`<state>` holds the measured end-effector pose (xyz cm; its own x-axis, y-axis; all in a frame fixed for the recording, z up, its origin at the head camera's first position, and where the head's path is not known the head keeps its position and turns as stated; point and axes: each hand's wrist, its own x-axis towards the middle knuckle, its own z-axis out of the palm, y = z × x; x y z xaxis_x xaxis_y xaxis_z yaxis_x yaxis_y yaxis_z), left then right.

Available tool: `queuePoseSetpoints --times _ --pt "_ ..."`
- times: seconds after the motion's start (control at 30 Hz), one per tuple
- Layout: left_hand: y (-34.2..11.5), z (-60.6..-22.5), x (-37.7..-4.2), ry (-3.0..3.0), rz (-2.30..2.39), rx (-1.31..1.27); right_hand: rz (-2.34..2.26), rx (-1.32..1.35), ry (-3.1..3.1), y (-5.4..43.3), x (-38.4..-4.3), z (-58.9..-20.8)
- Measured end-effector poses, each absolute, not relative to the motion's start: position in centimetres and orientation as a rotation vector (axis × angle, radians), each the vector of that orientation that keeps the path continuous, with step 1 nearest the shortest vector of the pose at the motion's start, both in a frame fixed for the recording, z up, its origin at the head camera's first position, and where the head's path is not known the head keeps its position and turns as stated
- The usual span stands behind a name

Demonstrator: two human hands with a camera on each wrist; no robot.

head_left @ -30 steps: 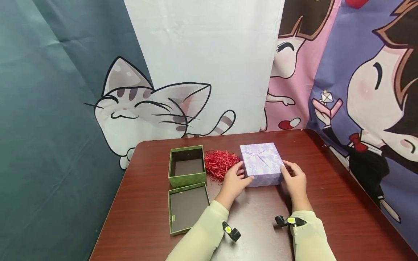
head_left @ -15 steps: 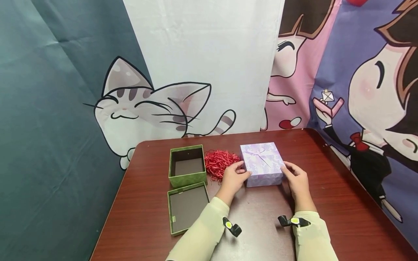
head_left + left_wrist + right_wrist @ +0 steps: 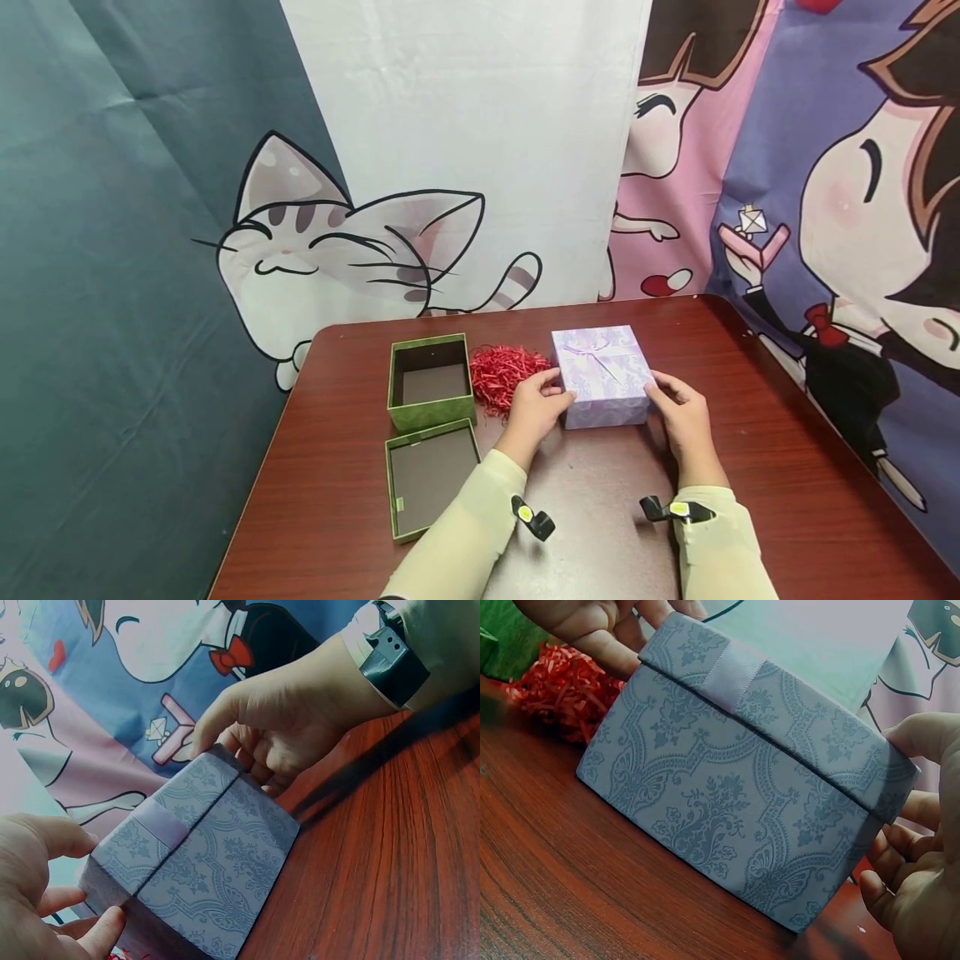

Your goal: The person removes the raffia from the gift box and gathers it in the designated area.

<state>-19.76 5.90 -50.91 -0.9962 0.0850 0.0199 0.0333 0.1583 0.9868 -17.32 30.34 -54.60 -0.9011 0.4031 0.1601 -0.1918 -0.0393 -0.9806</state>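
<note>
A lilac patterned gift box point(image 3: 606, 415) sits on the table, right of centre in the head view. Its lid point(image 3: 603, 362), with a ribbon bow on top, is on, and a dark seam shows below its rim in both wrist views. My left hand point(image 3: 535, 417) holds the lid at its left side, thumb at the near corner. At the opposite side, my right hand point(image 3: 681, 422) holds the lid with the thumb on its edge and the other fingers bent lower by the box wall. What is inside the box is hidden.
Left of the gift box lies a heap of red shredded paper point(image 3: 504, 377). Beyond it stands an open green box point(image 3: 431, 414), with its green lid point(image 3: 435, 475) lying inside-up in front. The brown table point(image 3: 322, 500) meets a cartoon-printed curtain point(image 3: 442, 108) at its back.
My left thumb has slid slightly up and left at the box's near corner. My right hand has shifted a little to the right. The box has hardly moved.
</note>
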Motion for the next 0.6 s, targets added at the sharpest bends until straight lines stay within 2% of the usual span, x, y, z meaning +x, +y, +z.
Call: queuePoseSetpoints --times 0.6 --pt "5.93 -50.68 -19.70 2.357 2.064 0.070 1.959 -0.147 -1.822 30.10 -17.12 -54.25"
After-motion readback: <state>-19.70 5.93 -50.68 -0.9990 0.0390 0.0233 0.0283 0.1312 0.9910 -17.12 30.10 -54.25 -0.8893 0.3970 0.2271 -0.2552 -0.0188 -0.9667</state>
